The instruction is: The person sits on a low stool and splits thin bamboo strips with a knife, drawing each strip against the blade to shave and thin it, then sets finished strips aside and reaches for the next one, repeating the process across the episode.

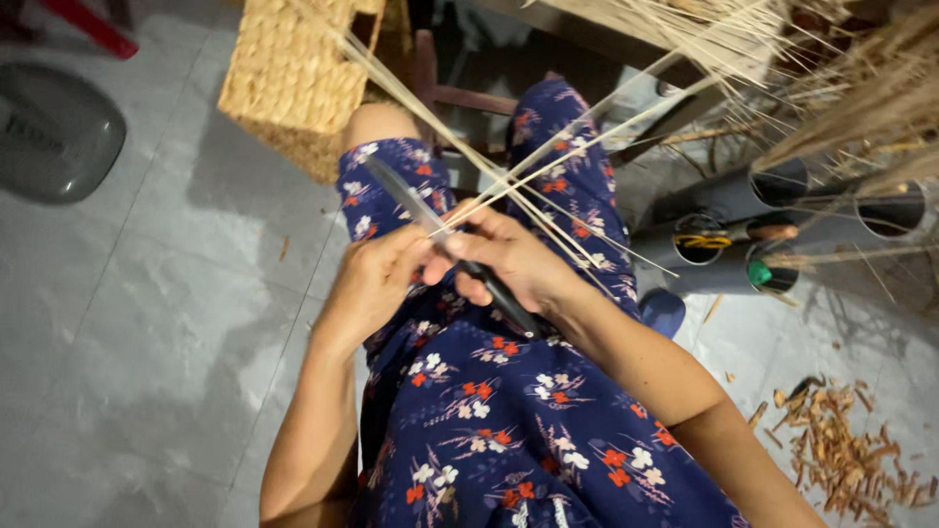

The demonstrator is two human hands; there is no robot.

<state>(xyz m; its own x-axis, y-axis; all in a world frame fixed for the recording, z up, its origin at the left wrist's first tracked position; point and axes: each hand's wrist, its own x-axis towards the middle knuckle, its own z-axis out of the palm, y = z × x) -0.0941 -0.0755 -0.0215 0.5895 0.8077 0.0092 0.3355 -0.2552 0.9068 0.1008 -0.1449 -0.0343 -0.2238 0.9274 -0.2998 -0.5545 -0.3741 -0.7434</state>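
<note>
A knife (445, 244) is being gripped in the right hand (514, 262), the fingers wrapped tight around its dark handle, which is emerging below the palm toward the lap. The blade is being directed up and to the left, passing over the left hand (377, 279). The left hand is being closed around the near ends of a bundle of thin straw-coloured strips (548, 161), the thumb being pressed toward the blade where metal and fibre are meeting — the exact finger contact is hidden.

For clean work, it is judged that the blade should be kept at a shallow angle to the strip, with the left thumb being held behind the edge rather than ahead of it, and the strip being drawn steadily instead of the knife being forced.

The strips are being held between both hands above the floral dress (509, 420), and are fanning away up and to the right. Beyond the knees, a woven basket (293, 78) is standing on the grey tiled floor (147, 323). To the right, dark tubes (743, 220) holding small tools are lying beside more dried stalks — shavings (841, 450) are lying scattered on the floor nearby.
</note>
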